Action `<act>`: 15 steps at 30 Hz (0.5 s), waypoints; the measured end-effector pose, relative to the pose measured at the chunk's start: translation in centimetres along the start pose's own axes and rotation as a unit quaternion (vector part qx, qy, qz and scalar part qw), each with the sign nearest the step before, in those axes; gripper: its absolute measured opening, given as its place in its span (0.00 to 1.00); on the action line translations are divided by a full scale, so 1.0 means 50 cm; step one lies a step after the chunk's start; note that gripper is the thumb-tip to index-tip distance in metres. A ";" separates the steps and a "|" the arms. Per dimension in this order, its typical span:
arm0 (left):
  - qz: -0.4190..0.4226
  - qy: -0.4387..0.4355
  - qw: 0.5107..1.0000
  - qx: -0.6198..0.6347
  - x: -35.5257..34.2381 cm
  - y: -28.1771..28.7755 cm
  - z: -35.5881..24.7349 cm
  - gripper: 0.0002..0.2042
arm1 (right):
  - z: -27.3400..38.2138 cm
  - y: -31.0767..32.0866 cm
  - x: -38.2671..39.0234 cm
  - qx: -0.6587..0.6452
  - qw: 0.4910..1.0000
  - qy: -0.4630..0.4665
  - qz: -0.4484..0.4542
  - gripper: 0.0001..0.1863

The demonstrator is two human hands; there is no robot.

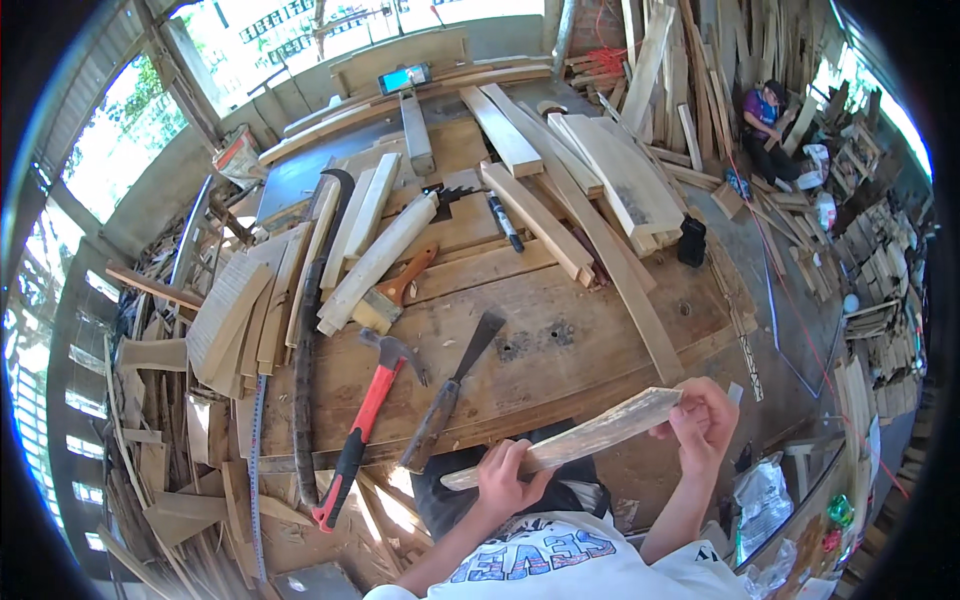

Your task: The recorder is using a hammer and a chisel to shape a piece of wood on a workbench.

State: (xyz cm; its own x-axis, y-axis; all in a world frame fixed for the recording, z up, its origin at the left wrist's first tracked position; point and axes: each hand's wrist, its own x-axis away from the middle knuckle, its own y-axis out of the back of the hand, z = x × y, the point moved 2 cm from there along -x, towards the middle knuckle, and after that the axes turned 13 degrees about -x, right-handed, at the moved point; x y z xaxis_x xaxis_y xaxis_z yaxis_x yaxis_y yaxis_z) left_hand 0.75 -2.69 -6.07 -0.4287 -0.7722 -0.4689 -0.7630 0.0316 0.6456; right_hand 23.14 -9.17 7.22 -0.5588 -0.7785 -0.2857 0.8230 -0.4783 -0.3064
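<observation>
A narrow wooden slat (600, 432) with rough, dark-flecked faces lies across my lap, slanting up to the right. My left hand (508, 478) is wrapped round it near its lower left end. At its upper right end my right hand (700, 420) has its fingers curled in; the fingertips touch or nearly touch the wood. A small pale edge (735, 393) shows beside the right fingers, and I cannot make out what it is. On the workbench (540, 370) in front lie a red-and-black claw hammer (372, 410), a chisel (455, 390) and a brush (398, 288) with a wooden handle.
Planks (620, 180) and wood strips (365, 260) cover the bench's far half, with a marker (505, 222) among them. A curved long-handled blade (325, 260) and a tape measure (257, 480) lie at left. Another person (768, 125) sits far right among scrap wood.
</observation>
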 end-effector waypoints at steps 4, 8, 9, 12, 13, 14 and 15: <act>0.036 0.002 0.999 0.003 0.001 -0.001 -0.006 0.19 | 0.030 0.006 -0.030 0.097 0.994 0.008 0.049 0.08; 0.030 -0.007 1.000 -0.001 -0.001 0.002 -0.010 0.19 | 0.061 0.006 -0.044 0.292 0.945 0.101 0.104 0.15; 0.032 -0.008 0.999 -0.005 -0.001 0.002 -0.012 0.19 | 0.066 0.009 -0.045 0.298 0.945 0.089 0.096 0.17; 0.042 -0.005 0.999 -0.004 0.001 0.000 -0.014 0.20 | 0.072 0.013 -0.047 0.309 0.945 0.057 0.091 0.20; 0.048 0.000 0.999 -0.001 0.002 -0.001 -0.014 0.20 | 0.074 0.012 -0.045 0.311 0.943 0.064 0.094 0.20; 0.048 0.000 0.999 0.000 0.004 -0.003 -0.015 0.20 | 0.075 0.012 -0.044 0.321 0.942 0.044 0.087 0.20; 0.053 0.005 0.999 -0.003 0.005 -0.005 -0.015 0.20 | 0.075 0.010 -0.043 0.319 0.944 0.033 0.075 0.20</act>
State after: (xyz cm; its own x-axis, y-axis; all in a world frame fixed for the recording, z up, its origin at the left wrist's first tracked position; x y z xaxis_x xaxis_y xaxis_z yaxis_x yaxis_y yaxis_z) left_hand 1.19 -3.36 -5.90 -0.5019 -0.7716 -0.3908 -0.7103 0.1099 0.6953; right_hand 25.17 -9.25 11.08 -0.4189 -0.8399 -0.3450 0.7755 -0.5286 0.3452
